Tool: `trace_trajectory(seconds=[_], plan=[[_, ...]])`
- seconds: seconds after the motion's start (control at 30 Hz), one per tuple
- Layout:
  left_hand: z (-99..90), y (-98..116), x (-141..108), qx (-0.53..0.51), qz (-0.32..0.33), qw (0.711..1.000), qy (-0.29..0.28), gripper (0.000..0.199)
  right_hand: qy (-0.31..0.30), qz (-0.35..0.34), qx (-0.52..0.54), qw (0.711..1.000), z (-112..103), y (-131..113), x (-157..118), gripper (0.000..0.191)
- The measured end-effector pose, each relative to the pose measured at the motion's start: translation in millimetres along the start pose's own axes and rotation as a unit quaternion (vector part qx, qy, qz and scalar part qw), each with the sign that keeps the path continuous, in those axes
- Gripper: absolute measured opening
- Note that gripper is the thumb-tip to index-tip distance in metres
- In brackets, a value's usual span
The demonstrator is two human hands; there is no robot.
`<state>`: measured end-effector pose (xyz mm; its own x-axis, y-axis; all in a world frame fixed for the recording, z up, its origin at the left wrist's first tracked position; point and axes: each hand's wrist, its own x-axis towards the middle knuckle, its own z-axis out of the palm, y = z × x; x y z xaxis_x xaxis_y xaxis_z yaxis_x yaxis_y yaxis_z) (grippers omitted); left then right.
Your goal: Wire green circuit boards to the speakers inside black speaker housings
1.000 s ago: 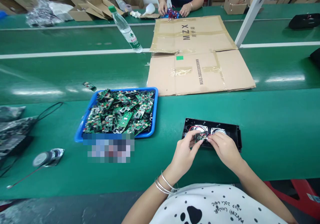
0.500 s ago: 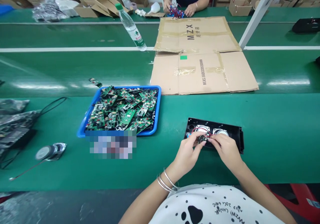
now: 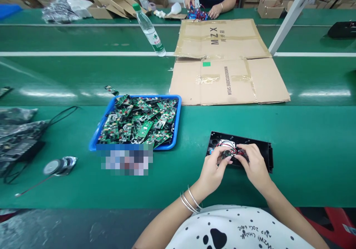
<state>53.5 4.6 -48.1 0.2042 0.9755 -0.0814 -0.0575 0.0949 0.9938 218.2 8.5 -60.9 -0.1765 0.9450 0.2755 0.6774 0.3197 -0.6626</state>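
Note:
My left hand (image 3: 213, 168) pinches a small circuit board (image 3: 228, 154) between thumb and fingers, over a black plastic speaker housing (image 3: 263, 153). Beside it, my right hand (image 3: 255, 165) is closed in a pinch on thin red and black wires (image 3: 238, 151) at the board's right side; whether a plug sits on their end is too small to tell. A round silver-rimmed speaker (image 3: 227, 143) shows in the housing behind my left fingers. My right hand now covers the area where a second one sat.
A blue tray (image 3: 178, 123) heaped with green circuit boards stands left of the housing. Further left lie a loose speaker (image 3: 54, 166) with a wire and bagged black parts (image 3: 22, 141). Flattened cardboard (image 3: 228, 82) and a water bottle (image 3: 150, 32) lie beyond. Across the bench, a person's hands (image 3: 215, 10) handle wired blue parts.
My right hand has lifted slightly and shifted a little, its fingers more bent around the wires. My left hand keeps the board over the housing. The whole view has shifted slightly.

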Motion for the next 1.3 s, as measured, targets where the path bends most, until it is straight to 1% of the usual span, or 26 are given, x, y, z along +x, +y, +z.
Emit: trace_trajectory(seconds=[0.13, 0.2, 0.3, 0.37, 0.4, 0.5, 0.57, 0.6, 0.67, 0.73, 0.77, 0.8, 0.83, 0.9, 1.0, 1.07, 1.13, 1.2, 1.23, 1.27, 1.3], plan=[[-2.1, 2, 2, -0.018, -0.011, 1.000, 0.003, 0.018, 0.013, 0.003, 0.002, 1.000, 4, -1, 0, 0.025], [-4.9, 4, 3, -0.028, -0.020, 0.999, -0.005, 0.019, 0.004, -0.003, 0.004, 1.000, 2, 0, 1, 0.025], [-10.6, 8, 6, -0.021, -0.047, 0.998, -0.026, 0.023, -0.038, -0.016, 0.013, 0.999, -8, 3, 3, 0.031], [-14.6, 11, 8, -0.010, -0.064, 0.997, -0.027, 0.025, -0.052, -0.015, 0.004, 0.999, -20, 8, 5, 0.036], [-16.5, 13, 9, -0.008, -0.071, 0.997, -0.023, 0.025, -0.044, -0.010, -0.006, 0.999, -26, 12, 6, 0.037], [-21.7, 17, 12, 0.001, -0.094, 0.996, -0.007, 0.026, 0.005, 0.001, -0.042, 0.999, -42, 21, 8, 0.034], [-24.7, 19, 15, 0.035, -0.111, 0.993, 0.004, 0.029, 0.012, -0.004, -0.058, 0.998, -45, 25, 8, 0.035], [-26.0, 20, 16, 0.064, -0.119, 0.991, 0.010, 0.031, -0.004, -0.013, -0.069, 0.998, -45, 26, 8, 0.040], [-27.8, 21, 17, 0.126, -0.133, 0.983, 0.021, 0.032, -0.067, -0.036, -0.108, 0.991, -40, 25, 7, 0.060], [-28.4, 23, 18, 0.163, -0.151, 0.975, 0.020, 0.035, -0.139, -0.055, -0.169, 0.974, -33, 24, 6, 0.084], [-28.3, 23, 19, 0.170, -0.161, 0.972, 0.015, 0.037, -0.165, -0.060, -0.200, 0.964, -30, 24, 6, 0.093], [-27.9, 24, 20, 0.173, -0.171, 0.970, 0.008, 0.040, -0.181, -0.061, -0.225, 0.956, -27, 23, 5, 0.097], [-27.5, 25, 20, 0.177, -0.181, 0.968, 0.001, 0.043, -0.190, -0.060, -0.242, 0.950, -26, 23, 5, 0.097], [-26.7, 27, 21, 0.183, -0.192, 0.964, -0.007, 0.049, -0.196, -0.056, -0.251, 0.946, -24, 24, 6, 0.090], [-26.8, 27, 22, 0.181, -0.196, 0.964, -0.014, 0.053, -0.193, -0.053, -0.234, 0.951, -26, 22, 7, 0.079], [-28.6, 26, 22, 0.163, -0.187, 0.969, -0.020, 0.049, -0.182, -0.052, -0.223, 0.956, -26, 22, 7, 0.072], [-32.8, 24, 20, 0.142, -0.165, 0.975, -0.033, 0.041, -0.161, -0.051, -0.221, 0.961, -27, 27, 3, 0.068], [-41.1, 21, 17, 0.121, -0.139, 0.982, -0.036, 0.033, -0.124, -0.045, -0.233, 0.963, -32, 42, -4, 0.065], [-47.4, 20, 15, 0.112, -0.126, 0.985, -0.025, 0.032, -0.097, -0.038, -0.245, 0.964, -37, 54, -9, 0.063], [-55.3, 18, 11, 0.104, -0.113, 0.988, 0.000, 0.032, -0.066, -0.025, -0.260, 0.963, -45, 68, -14, 0.061], [-65.1, 15, 7, 0.101, -0.096, 0.989, 0.040, 0.032, -0.027, -0.001, -0.278, 0.960, -55, 83, -19, 0.060]])
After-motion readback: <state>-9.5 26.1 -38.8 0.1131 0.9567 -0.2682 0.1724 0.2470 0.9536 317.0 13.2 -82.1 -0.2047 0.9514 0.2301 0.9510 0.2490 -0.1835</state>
